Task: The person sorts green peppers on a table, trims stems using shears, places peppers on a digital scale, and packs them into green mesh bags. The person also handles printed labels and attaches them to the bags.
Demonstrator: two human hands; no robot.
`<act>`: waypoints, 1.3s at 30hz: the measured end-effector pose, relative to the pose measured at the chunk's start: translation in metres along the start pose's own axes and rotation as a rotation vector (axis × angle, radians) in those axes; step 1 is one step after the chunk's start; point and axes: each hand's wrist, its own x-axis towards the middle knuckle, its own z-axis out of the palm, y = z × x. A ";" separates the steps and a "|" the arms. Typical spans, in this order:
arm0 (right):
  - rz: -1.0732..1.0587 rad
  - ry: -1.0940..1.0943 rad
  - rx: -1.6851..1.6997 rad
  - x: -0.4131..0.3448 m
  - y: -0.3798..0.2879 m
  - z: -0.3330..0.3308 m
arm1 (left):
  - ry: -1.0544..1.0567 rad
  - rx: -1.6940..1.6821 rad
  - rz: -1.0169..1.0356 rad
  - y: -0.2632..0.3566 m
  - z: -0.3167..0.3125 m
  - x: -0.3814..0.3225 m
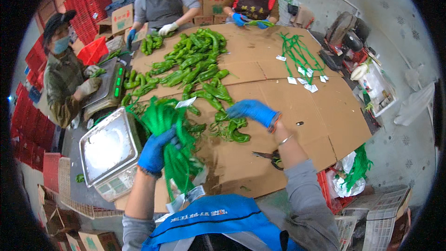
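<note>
My left hand [158, 151], in a blue glove, grips a thick bunch of green mesh net bags [179, 136] with white paper tags hanging from them. My right hand [251, 112], also blue-gloved, is over the cardboard beside the near end of the green peppers [198, 62]. Its fingertips point left, near a small group of curled peppers [238, 130]; whether they hold anything is hidden. Below that hand, scissors [270, 157] lie on the cardboard, partly behind my right forearm. A digital scale with a steel pan [109, 146] stands left of my left hand.
Cardboard sheets [292, 108] cover the table. More green net bags [301, 55] with tags lie at the far right. Three co-workers stand around the far and left sides, one by a second scale [104, 87]. Crates [376, 216] and a red bin [325, 188] flank my right side.
</note>
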 end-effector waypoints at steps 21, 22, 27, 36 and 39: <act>0.263 -0.149 0.213 0.020 -0.053 0.170 | -0.325 0.030 0.106 -0.004 0.003 0.031; 0.197 -0.112 0.315 0.017 -0.053 0.168 | -0.342 0.006 0.101 -0.002 0.001 0.032; 0.204 0.065 0.562 0.010 -0.061 0.159 | -0.295 0.130 0.042 0.010 -0.015 0.032; 0.286 0.035 0.426 0.014 -0.073 0.159 | -0.271 0.552 0.040 0.017 -0.025 0.028; 0.193 0.024 0.310 0.019 -0.079 0.163 | -0.254 0.208 0.093 0.009 -0.027 0.019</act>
